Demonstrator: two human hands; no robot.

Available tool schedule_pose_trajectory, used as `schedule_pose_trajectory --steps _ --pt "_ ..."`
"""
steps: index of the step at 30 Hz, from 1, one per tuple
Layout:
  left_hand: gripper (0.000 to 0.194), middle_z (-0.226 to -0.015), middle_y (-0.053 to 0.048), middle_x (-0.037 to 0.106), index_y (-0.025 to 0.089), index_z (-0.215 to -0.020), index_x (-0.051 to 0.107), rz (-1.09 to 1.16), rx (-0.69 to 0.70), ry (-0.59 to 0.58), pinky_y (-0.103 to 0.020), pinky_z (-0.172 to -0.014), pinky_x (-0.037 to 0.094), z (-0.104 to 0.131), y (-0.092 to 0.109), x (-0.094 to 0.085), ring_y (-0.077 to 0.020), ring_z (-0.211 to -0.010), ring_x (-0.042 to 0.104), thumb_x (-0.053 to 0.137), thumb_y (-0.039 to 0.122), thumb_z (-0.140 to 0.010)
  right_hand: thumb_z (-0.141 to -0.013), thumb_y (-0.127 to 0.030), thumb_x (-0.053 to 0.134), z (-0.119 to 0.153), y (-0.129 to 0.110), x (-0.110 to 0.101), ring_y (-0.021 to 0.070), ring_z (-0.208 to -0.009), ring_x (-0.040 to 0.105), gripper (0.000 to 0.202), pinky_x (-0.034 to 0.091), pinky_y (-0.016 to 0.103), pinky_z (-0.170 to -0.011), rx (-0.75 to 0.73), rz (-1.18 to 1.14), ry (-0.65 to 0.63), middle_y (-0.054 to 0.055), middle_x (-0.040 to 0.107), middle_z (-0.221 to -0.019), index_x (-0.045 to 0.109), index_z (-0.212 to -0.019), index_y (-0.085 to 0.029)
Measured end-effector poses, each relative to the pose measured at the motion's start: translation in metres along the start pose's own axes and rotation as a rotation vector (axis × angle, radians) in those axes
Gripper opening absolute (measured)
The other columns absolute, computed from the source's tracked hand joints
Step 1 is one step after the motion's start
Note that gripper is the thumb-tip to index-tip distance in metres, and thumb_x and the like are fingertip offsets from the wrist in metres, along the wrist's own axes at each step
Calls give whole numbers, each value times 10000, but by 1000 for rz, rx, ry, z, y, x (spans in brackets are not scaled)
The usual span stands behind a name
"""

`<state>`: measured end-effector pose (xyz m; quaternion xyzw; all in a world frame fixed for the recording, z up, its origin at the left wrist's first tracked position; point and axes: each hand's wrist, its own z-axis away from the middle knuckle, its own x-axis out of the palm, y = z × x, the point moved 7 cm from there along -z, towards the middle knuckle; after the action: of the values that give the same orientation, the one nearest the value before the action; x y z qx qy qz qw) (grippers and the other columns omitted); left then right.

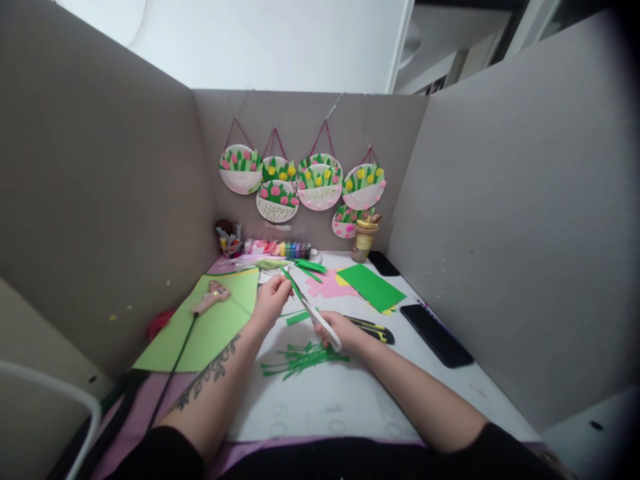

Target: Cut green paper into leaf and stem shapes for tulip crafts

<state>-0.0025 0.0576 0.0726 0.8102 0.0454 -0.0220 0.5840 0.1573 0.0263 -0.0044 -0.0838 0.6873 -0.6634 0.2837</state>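
My left hand (273, 299) is closed on a narrow green paper strip (290, 277), pinched between thumb and fingers. In my right hand (337, 328) is a pair of white-handled scissors (327, 330), its blades pointing up and left along the strip. Whether the blades are cutting at this instant is hard to make out. Below the hands lies a loose pile of thin green paper strips (303, 360) on the white table top. Another flat green strip (299, 318) rests between my hands.
A glue gun (213, 297) lies on light green sheets (175, 340) at left, its cord running toward me. At right are a green sheet (373, 287), a yellow-black cutter (373, 329) and a phone (436, 335). Paper-plate flower baskets (277, 202) hang on the grey back panel (405, 127).
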Motion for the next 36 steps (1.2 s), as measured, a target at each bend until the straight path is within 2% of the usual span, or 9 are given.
schedule_pose_trajectory --steps 5,14,17,20,25,29,36 --pt "197 -483 57 423 187 -629 513 12 -17 -10 -205 -430 247 0 0 0 -80 -439 342 542 329 -762 -716 -447 629 0 2 -1 82 -466 462 306 398 202 -432 -4 15 -1 -49 459 -595 496 -716 -171" --pt "175 -481 59 433 187 -611 490 50 -50 -21 -199 -424 233 2 2 2 -74 -434 337 535 297 -740 -713 -307 561 3 -1 -10 97 -460 452 138 345 209 -433 25 59 39 -50 474 -569 505 -719 -181" --pt "171 -492 56 448 184 -610 483 94 -70 -10 -193 -422 223 2 3 2 -70 -438 340 537 295 -728 -726 -314 569 4 -3 -26 107 -524 468 144 343 217 -485 19 198 136 -36 504 -605 528 -717 -176" --pt "179 -484 58 437 179 -605 484 108 -83 -10 -188 -421 212 3 3 3 -64 -437 333 541 300 -724 -691 -360 661 5 -8 -48 137 -636 513 214 344 228 -554 3 458 241 -8 573 -704 569 -743 -174" --pt "161 -485 60 440 171 -626 503 113 -89 -21 -184 -427 210 1 0 4 -60 -441 328 549 301 -709 -641 -375 747 4 -4 -90 213 -880 563 387 379 258 -696 15 723 426 82 635 -990 639 -947 -163" --pt "164 -513 55 462 172 -647 500 114 -116 -56 -186 -428 205 1 -5 9 -57 -436 321 551 317 -704 -709 -319 690 2 14 -110 230 -934 575 377 405 275 -773 67 761 382 122 639 -1050 647 -1033 -132" --pt "232 -535 70 399 176 -661 471 -49 -121 -196 -197 -468 233 7 -12 25 -64 -477 307 526 376 -766 -799 -331 593 4 28 -122 263 -978 583 372 417 291 -795 150 837 252 156 650 -1084 670 -1092 -115"
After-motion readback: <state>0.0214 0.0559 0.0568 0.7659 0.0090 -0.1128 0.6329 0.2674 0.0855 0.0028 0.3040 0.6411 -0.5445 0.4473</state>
